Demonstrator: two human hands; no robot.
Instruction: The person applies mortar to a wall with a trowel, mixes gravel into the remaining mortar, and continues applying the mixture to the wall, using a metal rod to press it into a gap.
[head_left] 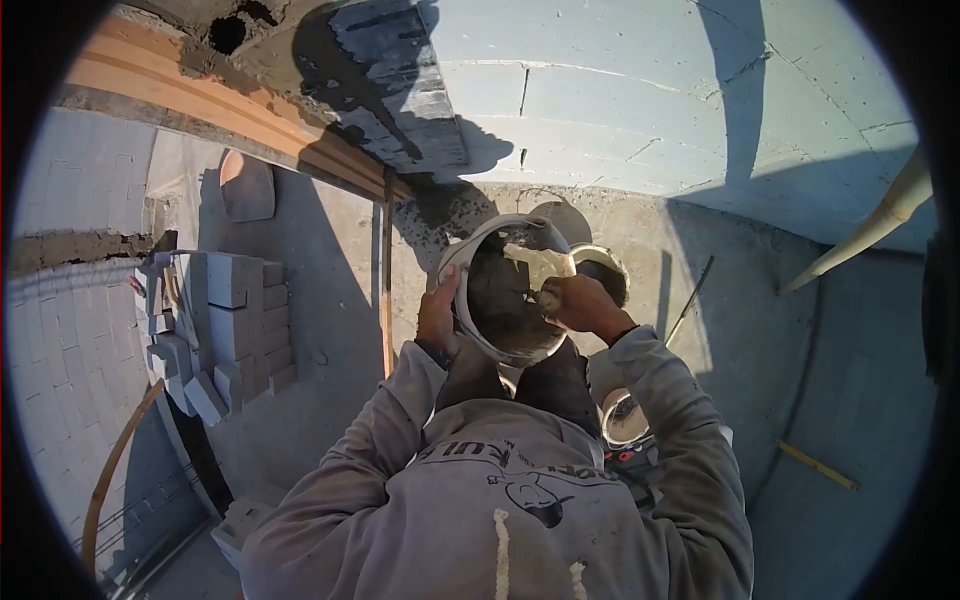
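Observation:
A round bucket [490, 300] of wet grey mortar is tilted up in front of my legs. My left hand [437, 315] is closed on its left rim, thumb at the edge. Over the bucket's right side, my right hand [585, 304] is closed around the handle of what looks like a trowel. Its blade is hard to tell from the sunlit mortar inside. Just behind my right hand stands a second bucket [622, 262] with dark contents.
Pale block wall [600, 90] rises ahead, beside a mortar-smeared board [395, 80]. An orange beam [140, 65] crosses upper left, above a thin post [387, 290]. Stacked blocks [235, 320] stand left. At right are a smaller bucket [625, 420], a slanting pole [870, 220] and a yellow strip [818, 466].

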